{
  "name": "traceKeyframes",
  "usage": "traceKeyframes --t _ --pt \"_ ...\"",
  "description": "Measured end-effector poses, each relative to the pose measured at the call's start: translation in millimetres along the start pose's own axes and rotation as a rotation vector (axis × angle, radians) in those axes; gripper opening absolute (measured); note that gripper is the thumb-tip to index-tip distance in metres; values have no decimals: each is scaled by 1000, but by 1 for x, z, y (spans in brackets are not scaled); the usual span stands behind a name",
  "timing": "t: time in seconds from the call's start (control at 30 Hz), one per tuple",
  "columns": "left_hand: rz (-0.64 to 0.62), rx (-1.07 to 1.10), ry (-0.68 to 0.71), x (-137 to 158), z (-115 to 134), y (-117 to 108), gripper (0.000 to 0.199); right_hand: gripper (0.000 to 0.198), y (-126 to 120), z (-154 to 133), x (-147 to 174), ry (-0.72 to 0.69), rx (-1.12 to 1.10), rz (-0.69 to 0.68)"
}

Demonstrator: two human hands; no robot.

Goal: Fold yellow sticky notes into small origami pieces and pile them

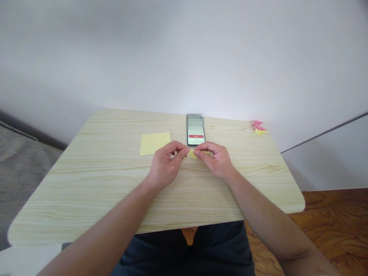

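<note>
A small piece of yellow paper point(192, 154) is pinched between my two hands, over the middle of the table. My left hand point(169, 161) grips its left end with thumb and index finger. On the other side, my right hand point(215, 158) holds it in a similar pinch, and a bit of yellow shows past the right fingers. The fingers cover much of the paper, so its full shape is hidden. Just beyond my fingertips lies a phone point(196, 137) with a lit screen. A flat yellow paper sheet point(153, 142) rests to the left, partly behind my left hand.
Pink folded paper point(258, 125) and a yellow folded piece point(261, 131) lie at the table's far right corner. The pale wooden table point(100, 180) meets a white wall point(184, 57) at its far edge. My legs are under the near edge.
</note>
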State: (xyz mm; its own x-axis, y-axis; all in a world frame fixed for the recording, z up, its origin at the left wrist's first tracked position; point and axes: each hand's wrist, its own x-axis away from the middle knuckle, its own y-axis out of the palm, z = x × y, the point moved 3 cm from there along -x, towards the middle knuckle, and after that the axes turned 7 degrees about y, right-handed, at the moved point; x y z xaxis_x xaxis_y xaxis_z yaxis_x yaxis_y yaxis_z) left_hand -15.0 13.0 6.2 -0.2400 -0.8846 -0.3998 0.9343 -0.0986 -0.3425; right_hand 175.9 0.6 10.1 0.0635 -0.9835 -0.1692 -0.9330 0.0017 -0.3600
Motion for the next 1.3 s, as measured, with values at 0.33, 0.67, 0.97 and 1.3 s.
traceKeyframes --t 0.33,0.67,0.97,1.3 --pt "-18 65 -30 -1 -2 2 22 14 -1 3 -2 9 -37 11" --pt "56 141 -81 -2 -9 -2 19 17 -2 6 -2 43 -73 53" --pt "108 198 -111 -4 -13 -5 21 16 -4 12 -4 85 -54 76" --pt "-57 174 -198 -3 -6 3 25 22 -3 15 -4 118 -192 59"
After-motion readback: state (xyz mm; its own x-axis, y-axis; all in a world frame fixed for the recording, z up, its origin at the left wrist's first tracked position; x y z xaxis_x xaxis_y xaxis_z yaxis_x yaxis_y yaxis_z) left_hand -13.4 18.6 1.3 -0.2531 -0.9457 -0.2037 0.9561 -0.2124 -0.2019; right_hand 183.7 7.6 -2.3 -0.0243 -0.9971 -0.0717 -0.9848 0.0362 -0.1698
